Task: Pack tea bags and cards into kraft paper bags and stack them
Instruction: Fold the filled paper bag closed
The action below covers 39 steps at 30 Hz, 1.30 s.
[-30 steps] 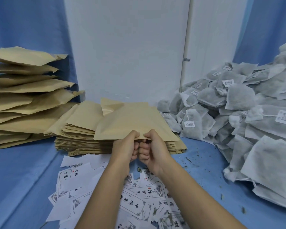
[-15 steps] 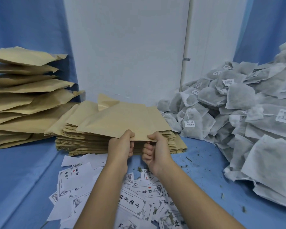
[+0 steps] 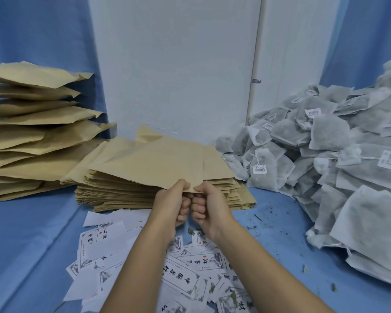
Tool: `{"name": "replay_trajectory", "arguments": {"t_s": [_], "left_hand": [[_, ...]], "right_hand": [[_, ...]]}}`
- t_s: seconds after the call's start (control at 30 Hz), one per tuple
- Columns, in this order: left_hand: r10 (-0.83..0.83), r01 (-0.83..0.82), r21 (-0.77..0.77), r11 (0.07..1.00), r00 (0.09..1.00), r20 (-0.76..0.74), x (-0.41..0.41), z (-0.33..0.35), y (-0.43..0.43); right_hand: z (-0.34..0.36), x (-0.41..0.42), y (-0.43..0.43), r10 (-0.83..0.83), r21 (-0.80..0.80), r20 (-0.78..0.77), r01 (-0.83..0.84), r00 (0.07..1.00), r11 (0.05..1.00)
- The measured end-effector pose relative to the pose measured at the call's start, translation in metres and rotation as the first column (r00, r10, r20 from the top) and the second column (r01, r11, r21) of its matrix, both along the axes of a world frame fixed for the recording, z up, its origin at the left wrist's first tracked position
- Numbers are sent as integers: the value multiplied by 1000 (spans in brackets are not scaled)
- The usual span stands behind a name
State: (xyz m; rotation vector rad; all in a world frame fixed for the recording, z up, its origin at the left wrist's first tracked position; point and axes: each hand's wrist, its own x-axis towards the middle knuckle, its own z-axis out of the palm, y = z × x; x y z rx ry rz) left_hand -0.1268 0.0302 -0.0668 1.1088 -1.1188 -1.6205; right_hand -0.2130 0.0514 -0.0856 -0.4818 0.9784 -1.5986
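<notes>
A flat kraft paper bag [image 3: 154, 161] lies tilted over the pile of empty kraft bags [image 3: 127, 195] in the middle. My left hand [image 3: 174, 204] and my right hand [image 3: 207, 204] pinch its near edge side by side, knuckles almost touching. White printed cards [image 3: 183, 274] lie scattered on the blue cloth under my forearms. A heap of grey tea bags [image 3: 339, 154] with white tags fills the right side. Filled kraft bags [image 3: 32, 132] are stacked at the left.
A white panel [image 3: 174, 64] stands behind the piles, with blue curtain on both sides. Loose tea crumbs [image 3: 264, 220] dot the blue cloth [image 3: 23, 240] between the cards and the tea bag heap.
My hands have drawn close together again on the bag's near edge after spreading slightly. The bag has shifted a little left and lies lower on the pile.
</notes>
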Motion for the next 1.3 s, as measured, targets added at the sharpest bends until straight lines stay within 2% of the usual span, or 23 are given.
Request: {"name": "replay_trajectory", "arguments": {"t_s": [0.2,0.3,0.37,0.47,0.63,0.7,0.8,0.9,1.03,1.17,1.23,1.3], "left_hand": [[24,-26,-25,999,996,-85,-4,-4,2],[36,-39,-51,998,998,-48,-2,-3,2],[60,-61,-62,996,998,-29,0,-2,1],[138,-145,-86,986,987,-76,4,-1,-3],[93,-97,-85,992,994,-52,3,-3,-3],[70,-72,-76,994,997,-36,2,-3,-2],[164,-171,-77,982,983,-87,0,-4,-3],[203,-206,-75,976,978,-51,-2,-6,-3],[158,-158,-85,984,987,-8,-7,-7,1],[284,-288,-103,952,957,-54,-5,-8,-1],[267,-275,-108,955,960,-82,-5,-8,-2],[174,-182,-99,978,981,-86,-6,-8,0]], "right_hand": [[-3,2,1,33,9,-156,-32,987,999],[0,2,2,34,19,-213,-31,977,999],[3,2,2,-13,1,-176,13,984,1000],[3,3,2,-80,-4,-89,80,993,997],[3,8,3,34,26,-190,-29,981,999],[6,7,4,27,-7,-117,-28,993,1000],[6,3,5,-5,-32,-27,4,1000,999],[2,7,5,-15,-6,-31,15,999,1000],[2,11,5,15,0,-135,-15,991,1000],[5,2,4,-93,-37,-65,91,994,995],[3,4,2,-99,-34,-12,98,995,995],[0,8,3,-43,-21,-78,41,996,999]]}}
